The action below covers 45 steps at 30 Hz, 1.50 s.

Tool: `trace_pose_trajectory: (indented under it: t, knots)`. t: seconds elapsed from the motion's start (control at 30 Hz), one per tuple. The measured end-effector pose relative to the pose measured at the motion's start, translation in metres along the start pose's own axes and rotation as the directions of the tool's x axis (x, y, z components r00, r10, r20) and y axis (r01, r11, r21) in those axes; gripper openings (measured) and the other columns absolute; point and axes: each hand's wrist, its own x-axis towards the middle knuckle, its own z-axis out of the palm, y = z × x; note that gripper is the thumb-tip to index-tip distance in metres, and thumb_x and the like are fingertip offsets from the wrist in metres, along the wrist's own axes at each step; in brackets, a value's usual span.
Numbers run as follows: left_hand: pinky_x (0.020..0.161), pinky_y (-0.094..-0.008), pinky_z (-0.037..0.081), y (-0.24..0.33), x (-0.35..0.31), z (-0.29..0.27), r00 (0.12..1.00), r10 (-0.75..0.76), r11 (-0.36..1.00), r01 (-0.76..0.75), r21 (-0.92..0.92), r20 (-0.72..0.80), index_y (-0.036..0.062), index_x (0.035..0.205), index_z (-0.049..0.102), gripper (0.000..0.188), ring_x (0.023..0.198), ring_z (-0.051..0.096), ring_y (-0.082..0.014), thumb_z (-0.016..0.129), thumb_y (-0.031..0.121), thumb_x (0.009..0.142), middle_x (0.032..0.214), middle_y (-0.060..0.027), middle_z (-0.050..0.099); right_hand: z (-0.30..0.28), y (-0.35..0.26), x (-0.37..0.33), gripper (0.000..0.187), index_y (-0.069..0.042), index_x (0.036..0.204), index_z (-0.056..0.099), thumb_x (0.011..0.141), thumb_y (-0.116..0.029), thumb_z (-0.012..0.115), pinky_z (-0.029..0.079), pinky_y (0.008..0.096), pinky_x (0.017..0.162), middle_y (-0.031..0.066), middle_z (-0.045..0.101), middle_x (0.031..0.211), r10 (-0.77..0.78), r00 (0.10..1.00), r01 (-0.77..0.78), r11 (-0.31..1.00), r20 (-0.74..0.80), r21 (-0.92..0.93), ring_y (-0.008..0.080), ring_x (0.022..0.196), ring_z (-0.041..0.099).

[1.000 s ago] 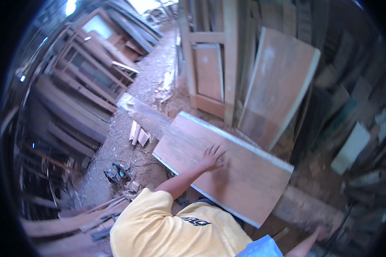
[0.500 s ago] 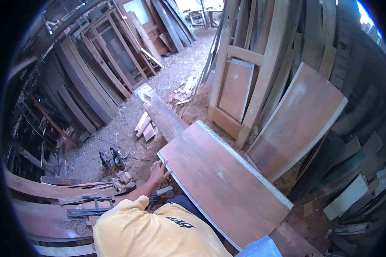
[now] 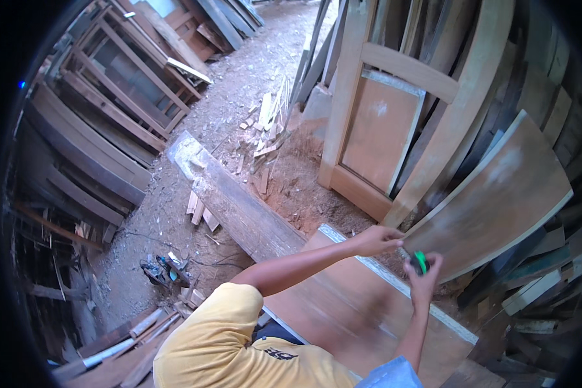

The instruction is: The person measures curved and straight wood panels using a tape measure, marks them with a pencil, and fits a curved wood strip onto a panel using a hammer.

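Observation:
Above the far right edge of a flat wooden panel [image 3: 330, 301], my right hand [image 3: 424, 279] is closed round a black and green tape measure [image 3: 420, 261]. My left arm reaches across the panel, and the fingers of my left hand [image 3: 378, 241] are pinched together at the tape measure's end, where a short bit of blade seems to show. The panel has pale, rough long edges and lies on a long plank bench [image 3: 239, 210]. Both hands are raised off its face.
An unfinished door frame [image 3: 344, 116] leans upright beyond the panel. Right of it leans another wide panel [image 3: 498, 200]. Wood offcuts [image 3: 204, 213] and power tools [image 3: 165, 270] lie on the ground at left. More frames [image 3: 123, 77] lean at the far left.
My left hand has left the panel's left edge, where its fingers were spread, and crossed to the right. My right hand has come into view with the tape measure. The view has shifted.

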Motion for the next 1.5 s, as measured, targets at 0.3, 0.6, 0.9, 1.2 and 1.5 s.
trace_pose_trajectory:
  t: [0.3,0.6,0.9,1.2,1.5]
  knots:
    - [0.085,-0.0297,0.058,-0.055,0.1,-0.139,0.991,-0.131,0.731,0.088,-0.676,-0.013,-0.0023,0.122,0.062,0.028,0.099,0.068,-0.0163,0.063,0.014,0.099,0.116,-0.0113,0.066,0.138,-0.085,0.192,0.026,-0.004,0.11,0.05,0.092,-0.019,0.06,0.046,0.0503,0.084,0.0195,0.053,0.104,-0.498,0.791,0.612,0.668,0.357,-0.423,0.0408,0.098,0.056]
    - [0.081,-0.0346,0.06,-0.072,0.251,-0.278,0.97,-0.073,0.574,-0.148,-0.806,-0.23,-0.0014,0.104,0.063,0.012,0.093,0.069,-0.026,0.065,0.007,0.095,0.102,-0.0148,0.068,0.125,-0.091,0.364,0.035,-0.007,0.111,0.069,0.079,-0.021,0.066,0.052,0.0477,0.083,0.0208,0.067,0.098,-0.602,0.777,0.572,0.555,0.182,-0.605,0.0395,0.095,0.064]
    - [0.093,-0.0414,0.057,-0.127,0.345,-0.395,0.76,-0.193,0.491,-0.472,-0.732,-0.62,-0.003,0.115,0.056,0.027,0.1,0.069,-0.0307,0.069,0.008,0.094,0.105,-0.0162,0.068,0.046,-0.069,0.428,0.033,-0.009,0.115,0.07,0.093,-0.033,0.064,0.052,0.0426,0.087,0.0179,0.071,0.105,-0.459,0.888,0.313,0.628,-0.013,-0.713,0.0377,0.101,0.067]
    - [0.078,-0.0357,0.061,-0.131,0.35,-0.385,0.772,-0.156,0.401,-0.52,-0.754,-0.616,0.0011,0.105,0.052,0.03,0.085,0.07,-0.0266,0.076,0.0,0.086,0.097,-0.0143,0.067,0.028,-0.061,0.442,0.035,-0.011,0.118,0.068,0.095,-0.036,0.061,0.051,0.0427,0.088,0.0167,0.07,0.111,-0.403,0.915,0.226,0.532,-0.009,-0.816,0.0366,0.106,0.066]
    - [0.082,-0.0389,0.062,-0.163,0.37,-0.418,0.813,-0.103,0.38,-0.5,-0.778,-0.573,-0.0063,0.119,0.058,0.037,0.089,0.07,-0.0297,0.073,-0.002,0.086,0.099,-0.0164,0.068,0.041,-0.085,0.418,0.039,-0.014,0.114,0.071,0.093,-0.046,0.062,0.051,0.0466,0.088,0.0135,0.072,0.108,-0.394,0.91,0.056,0.433,-0.133,-0.9,0.0365,0.104,0.066]
